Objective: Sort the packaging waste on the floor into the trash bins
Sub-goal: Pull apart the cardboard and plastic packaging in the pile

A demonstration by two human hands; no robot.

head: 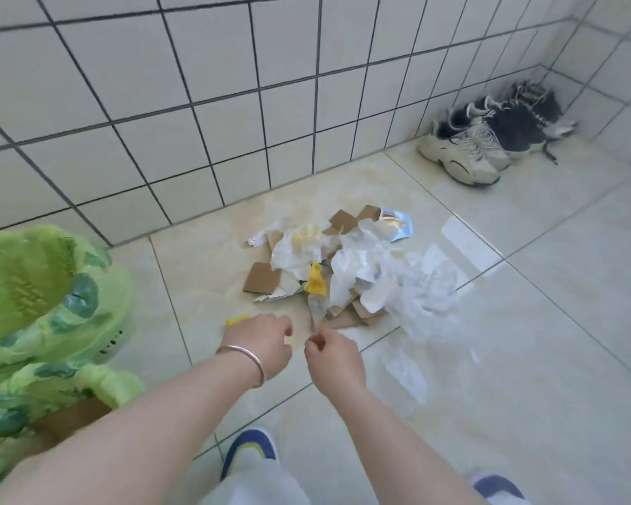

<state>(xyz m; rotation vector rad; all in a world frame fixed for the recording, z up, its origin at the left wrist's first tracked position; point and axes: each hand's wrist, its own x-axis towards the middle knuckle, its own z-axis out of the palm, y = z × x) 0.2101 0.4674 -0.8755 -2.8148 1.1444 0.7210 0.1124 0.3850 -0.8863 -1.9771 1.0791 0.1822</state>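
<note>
The pile of packaging waste (343,264) lies on the floor tiles by the wall: brown cardboard pieces (262,278), crumpled white paper, clear plastic film (427,297) and a blue-silver foil packet (397,222). My right hand (334,357) pinches the near end of a clear plastic wrapper with a yellow end (316,286), which reaches into the pile. Wearing a bracelet, my left hand (263,344) hovers just left of it with curled fingers. A small yellow scrap (237,320) shows at its far edge; whether the hand holds it is unclear.
Two bins lined with green bags stand at the left, one further away (33,286) and one nearer (99,388) with brown cardboard inside. Light sneakers (467,154) and dark sneakers (518,129) sit in the far right corner. My own shoes (250,450) are at the bottom.
</note>
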